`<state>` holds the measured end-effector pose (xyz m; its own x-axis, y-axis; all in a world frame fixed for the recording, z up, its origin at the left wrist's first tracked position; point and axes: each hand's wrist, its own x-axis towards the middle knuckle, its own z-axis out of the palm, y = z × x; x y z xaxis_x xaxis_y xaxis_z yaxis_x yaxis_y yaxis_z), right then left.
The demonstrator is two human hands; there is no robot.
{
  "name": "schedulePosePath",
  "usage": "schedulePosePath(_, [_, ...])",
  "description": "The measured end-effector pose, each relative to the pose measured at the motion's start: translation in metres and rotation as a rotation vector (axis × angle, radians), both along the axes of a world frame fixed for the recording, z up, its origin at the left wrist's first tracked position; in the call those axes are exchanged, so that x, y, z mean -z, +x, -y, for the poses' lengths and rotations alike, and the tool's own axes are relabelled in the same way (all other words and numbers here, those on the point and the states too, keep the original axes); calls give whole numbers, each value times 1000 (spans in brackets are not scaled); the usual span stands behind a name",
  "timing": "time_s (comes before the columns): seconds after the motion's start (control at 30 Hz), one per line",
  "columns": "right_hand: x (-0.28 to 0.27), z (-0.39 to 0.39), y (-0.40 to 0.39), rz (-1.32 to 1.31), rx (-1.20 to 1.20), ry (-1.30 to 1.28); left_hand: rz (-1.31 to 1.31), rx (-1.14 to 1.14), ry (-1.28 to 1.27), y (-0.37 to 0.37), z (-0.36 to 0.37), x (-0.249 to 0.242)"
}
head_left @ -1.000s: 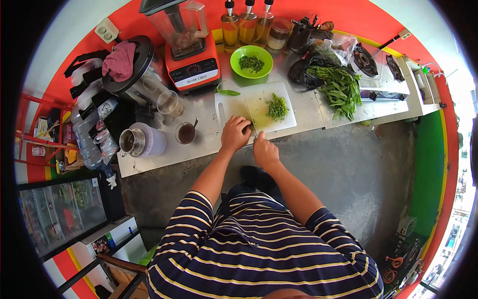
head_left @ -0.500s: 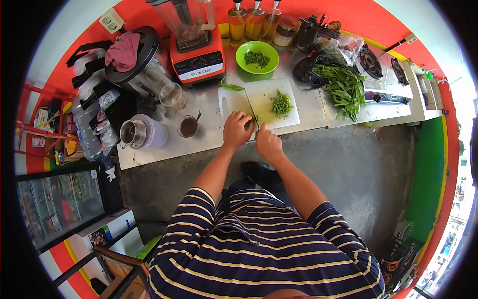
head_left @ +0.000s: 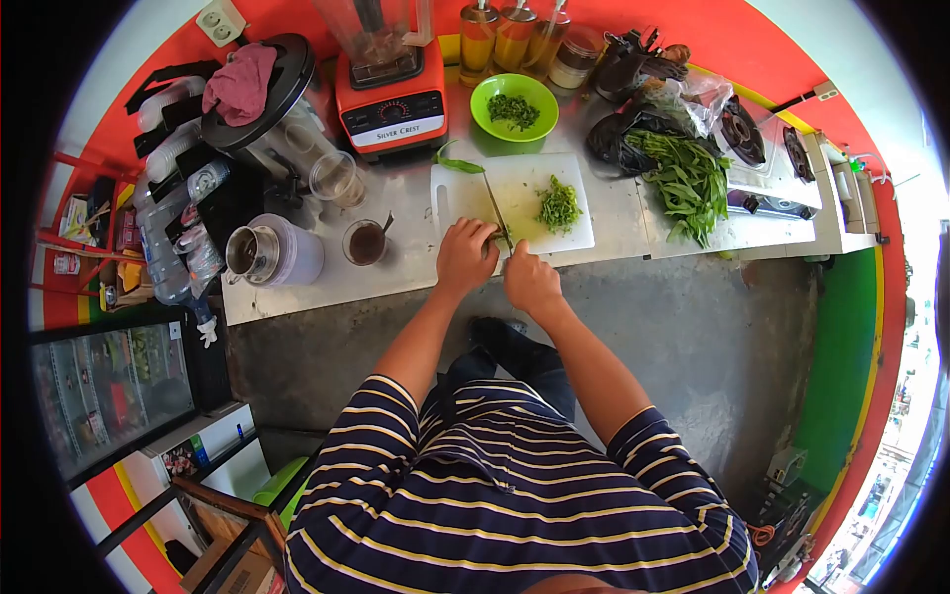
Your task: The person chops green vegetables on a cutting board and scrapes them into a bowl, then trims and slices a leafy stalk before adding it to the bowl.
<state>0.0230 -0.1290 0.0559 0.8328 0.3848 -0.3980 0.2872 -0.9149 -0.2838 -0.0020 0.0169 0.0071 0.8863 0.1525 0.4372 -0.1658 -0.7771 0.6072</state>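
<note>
My left hand (head_left: 465,254) presses down on a small bunch of green herbs at the near left of the white cutting board (head_left: 524,188). My right hand (head_left: 530,280) grips a knife (head_left: 501,224) whose blade lies across the board right beside the left fingers. A pile of chopped herbs (head_left: 559,206) sits on the board's right half. One whole green leaf (head_left: 457,164) lies at the board's far left corner.
A green bowl (head_left: 514,107) of chopped herbs stands behind the board, next to an orange blender (head_left: 388,94) and oil bottles (head_left: 512,40). Leafy stalks (head_left: 683,183) lie right, by a gas stove (head_left: 762,139). A dark drink cup (head_left: 364,243) and metal jug (head_left: 265,254) stand left.
The view has shifted slightly; both hands stay at the board's near left, with the knife working against the herbs under the left hand.
</note>
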Motion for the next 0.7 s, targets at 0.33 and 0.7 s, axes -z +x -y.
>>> schedulePosePath(0.33, [3,0,-10,10,23,-7,30,-92,1,-6,9,-1])
schedulePosePath(0.7, [1,2,-30,-55,22,-28,-1,-95,26,-5,10,3])
